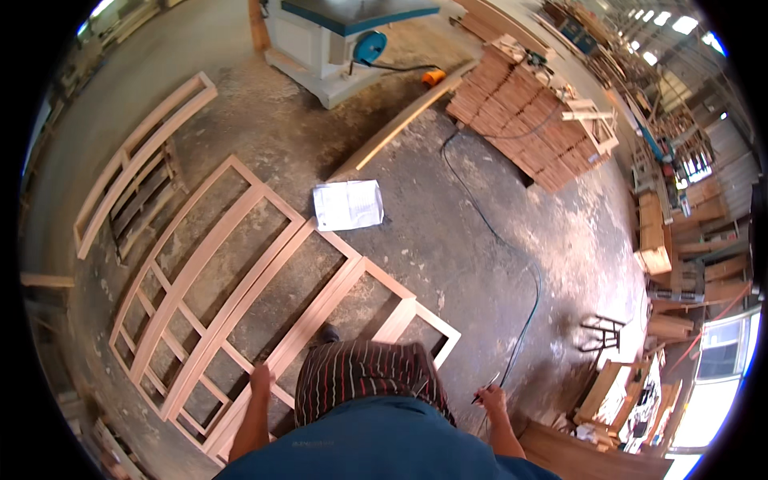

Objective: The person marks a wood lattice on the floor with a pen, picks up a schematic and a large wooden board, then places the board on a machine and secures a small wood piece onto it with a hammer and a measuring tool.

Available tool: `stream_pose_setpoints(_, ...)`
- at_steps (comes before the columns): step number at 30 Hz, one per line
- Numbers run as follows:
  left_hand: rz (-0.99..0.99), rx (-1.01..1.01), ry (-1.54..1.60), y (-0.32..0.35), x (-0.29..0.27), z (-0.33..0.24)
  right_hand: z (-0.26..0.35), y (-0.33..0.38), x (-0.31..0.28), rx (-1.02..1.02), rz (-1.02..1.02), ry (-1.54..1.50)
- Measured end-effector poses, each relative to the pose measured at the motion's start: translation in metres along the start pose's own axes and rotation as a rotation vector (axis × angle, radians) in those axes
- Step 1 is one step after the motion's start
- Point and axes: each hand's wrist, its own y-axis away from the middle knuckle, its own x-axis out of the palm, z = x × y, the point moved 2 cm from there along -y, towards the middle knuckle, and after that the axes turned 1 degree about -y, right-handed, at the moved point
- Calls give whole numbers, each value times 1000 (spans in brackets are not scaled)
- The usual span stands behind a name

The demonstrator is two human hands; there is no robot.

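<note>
Pale wooden frames (232, 312) with long rails and short crosspieces lie on the floor in front and to the left of me. Low on the left, my left hand (261, 378) hangs over or against one of the long rails; whether it touches the wood I cannot tell, and its fingers are too small to read. Out to the right, my right hand (492, 398) is closed around a thin, dark-handled tool (481, 395) with a slim pointed end. A white printed sheet (348, 206) lies on the floor beyond the frames.
A machine with a blue-edged table (360, 20) stands ahead. Right of it are a brown stack of boards (528, 112) and a long timber (412, 116). A dark hose (534, 296) crosses the floor near a small stool (603, 333). Another wooden frame (140, 156) is propped at left.
</note>
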Motion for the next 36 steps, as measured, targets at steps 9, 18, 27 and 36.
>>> stream_pose_setpoints(9,237,-369,1187,-125,-130,-142,-86,80,77,75,-164,611)
stream_pose_setpoints(18,323,-442,985,-86,-55,-192,-10,-176,10,52,-170,389)
stream_pose_setpoints(27,300,-398,451,-9,-21,-362,389,-430,-99,-622,85,148)
stream_pose_setpoints(36,216,16,681,-79,-216,-721,615,-311,-40,-600,1177,581)
